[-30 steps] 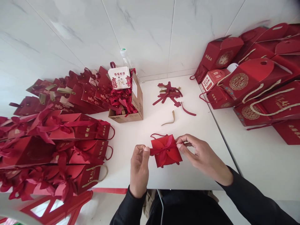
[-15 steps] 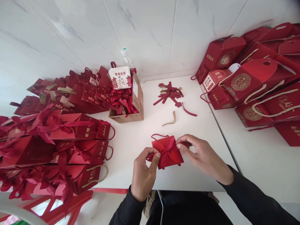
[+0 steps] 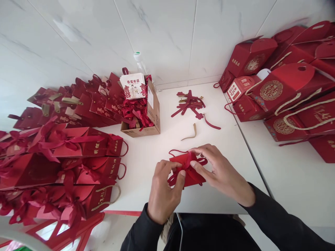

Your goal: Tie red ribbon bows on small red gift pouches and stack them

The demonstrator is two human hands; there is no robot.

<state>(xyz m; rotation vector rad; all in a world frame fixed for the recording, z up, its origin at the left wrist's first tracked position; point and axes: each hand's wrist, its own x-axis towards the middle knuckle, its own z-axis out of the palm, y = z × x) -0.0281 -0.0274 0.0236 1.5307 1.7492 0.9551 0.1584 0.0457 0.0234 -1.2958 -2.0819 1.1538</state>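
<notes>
Leftmost, ribbon-tied red boxes [image 3: 65,153] lie piled on the desk [image 3: 146,157], apparently finished. Next, a cardboard carton [image 3: 154,115] holds a card [image 3: 133,85] printed with red Chinese characters, too small to read surely. At the near edge, the left hand [image 3: 162,195] and right hand [image 3: 222,174] both have their fingers pinching the ribbon [image 3: 201,161] across a small red box [image 3: 192,177]; its bow looks half-made. Loose red strips [image 3: 190,104] wait behind. Rightmost, large red bags [image 3: 282,90] bear gold double-happiness emblems.
</notes>
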